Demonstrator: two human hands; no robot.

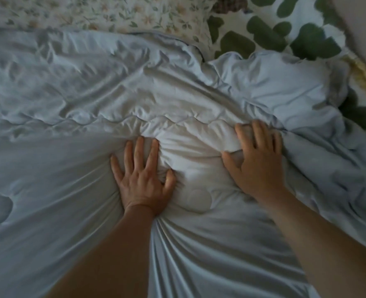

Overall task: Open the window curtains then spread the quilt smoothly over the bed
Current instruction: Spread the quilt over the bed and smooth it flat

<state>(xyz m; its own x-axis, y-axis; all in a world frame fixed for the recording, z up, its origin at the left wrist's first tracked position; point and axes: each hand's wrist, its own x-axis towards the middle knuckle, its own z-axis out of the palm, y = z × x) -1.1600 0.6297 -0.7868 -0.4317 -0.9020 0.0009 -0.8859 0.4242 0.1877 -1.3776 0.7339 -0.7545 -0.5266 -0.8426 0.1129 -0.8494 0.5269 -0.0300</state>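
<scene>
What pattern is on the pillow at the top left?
The pillow has a small floral print; head view.

Smooth quilt (pixel 48 168) open at left, bunched fold (pixel 274 87) at right, pillow (pixel 113 14) beyond

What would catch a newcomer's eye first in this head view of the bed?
Two bare hands press into the wrinkled pale blue padded quilt at centre: the left hand and the right hand, with a puffy bulge bunched between them and creases fanning outward. Past the quilt's far edge, a floral-print pillow lies top left and a white fabric with dark green blotches top right.
</scene>
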